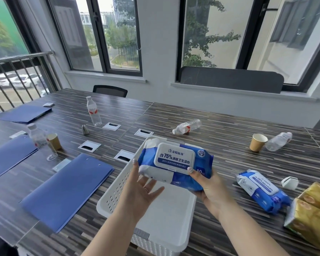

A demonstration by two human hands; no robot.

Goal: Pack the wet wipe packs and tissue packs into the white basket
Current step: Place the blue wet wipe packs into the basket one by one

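— Was the way into the white basket [116, 193] open?
— Yes, its floor lay bare below my pack [175, 163].
— Anything beside it?
— 1 blue folder [67, 191] left, 1 wipe pack [262, 191] right.

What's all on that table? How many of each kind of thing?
Wet wipe packs: 2
Gold tissue packs: 1 bundle
White basket: 1
Water bottles: 4
Paper cups: 2
Blue folders: 3
Total: 13

Right hand [210, 189] grips from beneath, thumb on top; left hand [142, 189] spread, fingertips touching.
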